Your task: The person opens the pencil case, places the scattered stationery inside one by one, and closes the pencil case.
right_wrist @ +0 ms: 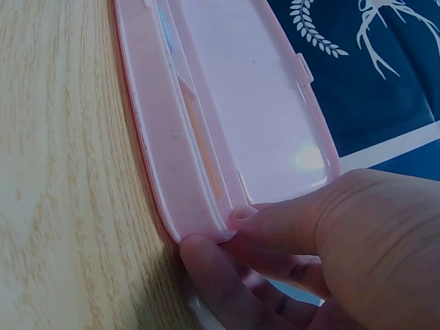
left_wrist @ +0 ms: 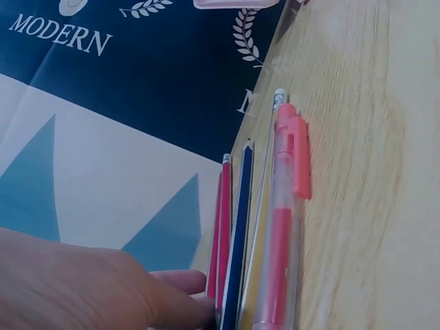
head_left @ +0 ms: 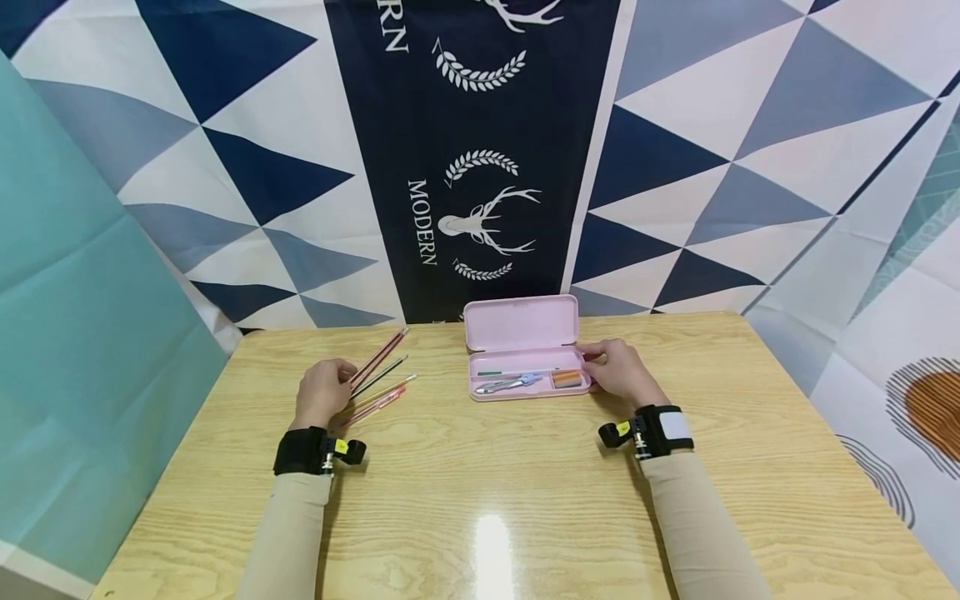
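My left hand [head_left: 322, 392] is at the left of the table, its thumb and finger pinching two red pencils [head_left: 381, 352] near their lower ends. Beside them lie a dark blue pencil [left_wrist: 240, 220], a yellow pencil [head_left: 386, 390] with a white eraser end, and a pink pen [left_wrist: 282, 234] with a clip. A pink pencil case [head_left: 521, 323] stands open at the back of the table. The right hand [head_left: 618, 371] grips its right end, thumb on the rim and fingers below. Inside lie a compass [head_left: 510, 384], a thin green-ended stick [head_left: 517, 372] and an orange-and-grey block [head_left: 566, 379].
The wooden table [head_left: 487, 483] reaches back to a patterned cloth [head_left: 480, 225] hanging right behind the case. Teal sheeting [head_left: 97, 317] borders the left side. A black wrist camera [head_left: 348, 451] juts inward from the left wrist.
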`<state>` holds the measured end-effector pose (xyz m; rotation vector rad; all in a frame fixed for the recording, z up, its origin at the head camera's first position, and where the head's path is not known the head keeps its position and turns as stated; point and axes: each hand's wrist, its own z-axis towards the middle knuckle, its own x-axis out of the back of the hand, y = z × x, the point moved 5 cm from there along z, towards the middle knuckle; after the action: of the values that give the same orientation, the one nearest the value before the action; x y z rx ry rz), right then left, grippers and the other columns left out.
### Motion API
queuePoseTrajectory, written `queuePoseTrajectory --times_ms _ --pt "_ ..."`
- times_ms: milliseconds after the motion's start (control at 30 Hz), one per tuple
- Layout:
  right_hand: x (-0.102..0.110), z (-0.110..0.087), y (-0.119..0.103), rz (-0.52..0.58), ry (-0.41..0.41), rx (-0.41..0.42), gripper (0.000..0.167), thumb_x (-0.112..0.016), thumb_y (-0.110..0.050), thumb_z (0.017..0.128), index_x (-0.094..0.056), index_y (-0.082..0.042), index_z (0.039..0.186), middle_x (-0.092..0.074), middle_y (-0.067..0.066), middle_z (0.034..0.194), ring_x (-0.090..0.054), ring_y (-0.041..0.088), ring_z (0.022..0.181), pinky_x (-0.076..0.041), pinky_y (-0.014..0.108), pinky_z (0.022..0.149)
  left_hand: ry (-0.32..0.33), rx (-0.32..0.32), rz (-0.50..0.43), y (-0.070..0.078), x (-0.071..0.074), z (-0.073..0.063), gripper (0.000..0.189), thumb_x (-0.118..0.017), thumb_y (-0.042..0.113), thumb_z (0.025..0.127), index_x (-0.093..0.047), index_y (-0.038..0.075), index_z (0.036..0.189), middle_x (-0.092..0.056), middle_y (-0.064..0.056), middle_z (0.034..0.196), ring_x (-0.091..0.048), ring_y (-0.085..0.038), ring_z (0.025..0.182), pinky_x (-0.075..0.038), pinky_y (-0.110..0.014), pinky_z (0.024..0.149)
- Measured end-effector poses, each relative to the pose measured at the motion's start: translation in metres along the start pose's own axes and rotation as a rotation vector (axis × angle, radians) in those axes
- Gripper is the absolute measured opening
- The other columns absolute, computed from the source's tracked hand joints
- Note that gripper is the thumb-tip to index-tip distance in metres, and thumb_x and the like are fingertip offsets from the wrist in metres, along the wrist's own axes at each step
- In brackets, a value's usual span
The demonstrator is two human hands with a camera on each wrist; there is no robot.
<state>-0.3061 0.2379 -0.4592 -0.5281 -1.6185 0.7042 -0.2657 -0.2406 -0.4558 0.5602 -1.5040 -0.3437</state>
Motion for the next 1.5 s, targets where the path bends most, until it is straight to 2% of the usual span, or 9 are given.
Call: queuePoseTrajectory --times_ms 133,400,833,1167,1500 --pt "-0.0007 -0.0002 0.0005 -0.001 -0.004 -0.001 0.042 -0.064 -0.004 0.110 -0.066 0.004 0.152 -0.071 0.037 0.139 -0.066 0.008 0.066 -0.058 0.021 0.060 -0.009 0.011 0.008 -0.0002 -0.0001 -0.0017 0.034 -0.062 -0.005 0.106 -0.075 -0.005 0.138 -0.074 -0.032 0.134 -0.070 -0.050 0.125 -0.058 -0.062 0.107" --pt "-0.0009 0.0011 0.0009 -0.005 0.006 0.002 0.042 -0.065 -0.004 0.110 -0.066 0.004 0.152 -0.070 0.036 0.140 -0.065 0.008 0.065 -0.057 0.020 0.060 0.004 0.020 0.033 0.0023 0.0007 -0.0041 0.031 -0.061 -0.004 0.107 -0.076 -0.004 0.134 -0.076 -0.031 0.129 -0.073 -0.049 0.114 -0.060 -0.061 0.099" --pt "-0.0009 -0.0006 0.0002 0.006 0.001 -0.008 0.042 -0.065 -0.004 0.110 -0.066 0.004 0.152 -0.069 0.036 0.141 -0.065 0.008 0.066 -0.058 0.020 0.060 0.001 0.020 0.056 0.0027 -0.0007 -0.0055 0.031 -0.059 -0.004 0.108 -0.075 -0.003 0.135 -0.075 -0.031 0.130 -0.073 -0.047 0.110 -0.060 -0.055 0.089" --pt "-0.0012 -0.0007 -0.0001 -0.006 -0.002 -0.015 0.042 -0.065 -0.005 0.110 -0.067 0.003 0.151 -0.071 0.035 0.140 -0.065 0.010 0.067 -0.056 0.021 0.060 0.002 0.019 0.063 0.0017 -0.0011 -0.0030 0.031 -0.060 -0.006 0.106 -0.076 -0.002 0.133 -0.075 -0.030 0.132 -0.072 -0.049 0.120 -0.060 -0.060 0.099" --pt "-0.0002 -0.0009 -0.0009 -0.002 0.000 -0.011 0.043 -0.066 -0.006 0.110 -0.066 0.004 0.152 -0.071 0.036 0.141 -0.066 0.011 0.069 -0.057 0.021 0.061 0.028 -0.004 0.059 0.0059 0.0040 -0.0004 0.030 -0.063 -0.008 0.103 -0.076 -0.003 0.130 -0.077 -0.030 0.127 -0.073 -0.048 0.115 -0.061 -0.060 0.096"
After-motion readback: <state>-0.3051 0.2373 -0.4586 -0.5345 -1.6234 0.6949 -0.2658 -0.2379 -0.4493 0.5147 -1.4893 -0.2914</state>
